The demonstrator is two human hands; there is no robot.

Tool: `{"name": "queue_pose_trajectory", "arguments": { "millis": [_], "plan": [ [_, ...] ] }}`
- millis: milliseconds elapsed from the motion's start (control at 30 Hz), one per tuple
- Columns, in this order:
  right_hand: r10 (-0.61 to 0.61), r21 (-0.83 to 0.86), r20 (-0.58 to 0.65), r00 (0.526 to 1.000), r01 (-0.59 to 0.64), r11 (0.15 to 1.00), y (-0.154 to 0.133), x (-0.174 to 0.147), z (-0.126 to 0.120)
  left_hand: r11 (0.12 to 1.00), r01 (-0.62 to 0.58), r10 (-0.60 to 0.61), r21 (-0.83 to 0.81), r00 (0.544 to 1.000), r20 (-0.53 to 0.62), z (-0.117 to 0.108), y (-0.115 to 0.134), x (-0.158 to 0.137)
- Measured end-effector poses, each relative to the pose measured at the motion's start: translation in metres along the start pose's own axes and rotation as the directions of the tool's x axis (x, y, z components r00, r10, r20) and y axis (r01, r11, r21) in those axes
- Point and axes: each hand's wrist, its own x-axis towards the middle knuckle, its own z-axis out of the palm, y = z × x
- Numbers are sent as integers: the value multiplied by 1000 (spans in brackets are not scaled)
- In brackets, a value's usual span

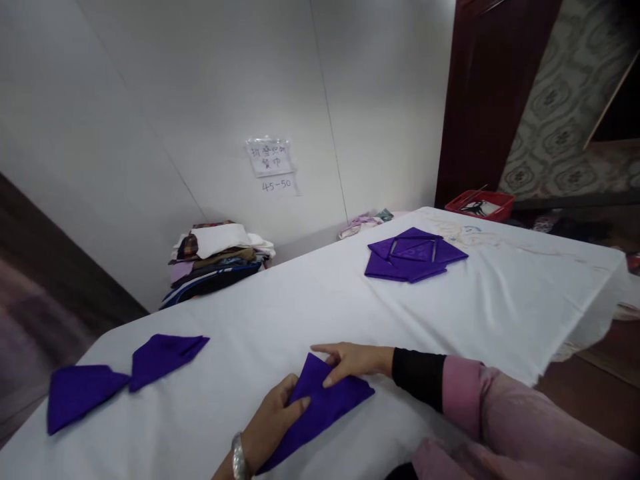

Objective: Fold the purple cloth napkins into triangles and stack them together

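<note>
A purple cloth napkin (325, 399), folded to a pointed shape, lies on the white-covered table between my hands. My left hand (273, 420), a silver bangle at its wrist, grips the napkin's left edge with the thumb on top. From the right, my right hand (353, 360) pinches the upper edge, thumb pressed on the cloth and index finger stretched past the top corner. The fingers under the cloth are hidden. Farther left lie two folded purple napkins, one (167, 358) touching or nearly touching the other (83, 393).
Several flat-folded purple napkins (413, 257) overlap on the white tablecloth (310, 307) toward the far right. Stacked clothes (217, 257) stand beyond the back edge, against the wall. A handwritten paper sign (270, 158) hangs there. A red basket (483, 203) sits past the far right corner.
</note>
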Motion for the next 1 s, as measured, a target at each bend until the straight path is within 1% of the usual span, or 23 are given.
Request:
{"name": "queue_pose_trajectory", "arguments": {
  "millis": [67, 133, 167, 233, 300, 367, 467, 567, 633, 667, 700, 733, 767, 800, 867, 933, 967, 1000],
  "plan": [
    [10, 129, 65, 998, -18, 992, 3, -4, 6, 1000, 4, -4, -5, 999, 41, 2, 2, 0],
    [-20, 226, 112, 993, -6, 974, 5, -12, 13, 1000, 13, -13, -5, 997, 73, 3, 1, 4],
    [-29, 260, 120, 992, -3, 966, 5, -17, 15, 1000, 19, -18, -4, 996, 85, 3, 0, 8],
    [-32, 307, 94, 995, 1, 952, 5, -29, 15, 1000, 26, -24, -16, 994, 103, 5, -3, 17],
    [-22, 334, 31, 999, 10, 942, 5, -42, 10, 998, 32, -27, -47, 993, 118, 11, -6, 30],
    [-12, 337, -49, 999, 28, 941, 4, -57, -2, 996, 47, -38, -72, 991, 128, 21, -7, 43],
    [-28, 308, -189, 982, 87, 947, 4, -88, -28, 995, 92, -88, -41, 993, 80, 39, -9, 63],
    [-67, 277, -356, 932, 174, 945, 0, -130, -60, 993, 118, -117, 18, 993, -31, 56, -11, 77],
    [-86, 238, -489, 868, 227, 944, -6, -165, -86, 992, 113, -108, 49, 990, -86, 63, -14, 83],
    [-93, 208, -563, 821, 249, 946, -10, -184, -101, 992, 107, -100, 64, 989, -108, 66, -16, 85],
    [-95, 171, -647, 756, 265, 949, -14, -203, -117, 991, 105, -94, 81, 988, -126, 67, -18, 86],
    [-82, 138, -730, 678, 264, 955, -18, -223, -134, 990, 102, -87, 99, 985, -146, 68, -21, 88],
    [-67, 110, -812, 580, 265, 958, -22, -242, -152, 989, 96, -77, 116, 984, -163, 68, -24, 88],
    [-53, 84, -881, 469, 266, 960, -25, -260, -171, 987, 89, -66, 132, 982, -175, 68, -27, 89],
    [-63, 10, -971, 232, 301, 953, -30, -293, -209, 985, 81, -50, 150, 979, -198, 67, -31, 88],
    [-87, -79, -996, 13, 306, 949, -33, -317, -245, 985, 87, -50, 151, 971, -235, 67, -34, 85],
    [-92, -113, -992, -84, 292, 950, -33, -325, -261, 984, 95, -54, 148, 965, -256, 67, -34, 83],
    [-90, -132, -983, -162, 269, 954, -34, -331, -276, 984, 103, -58, 147, 958, -280, 68, -33, 82]
  ]
}}
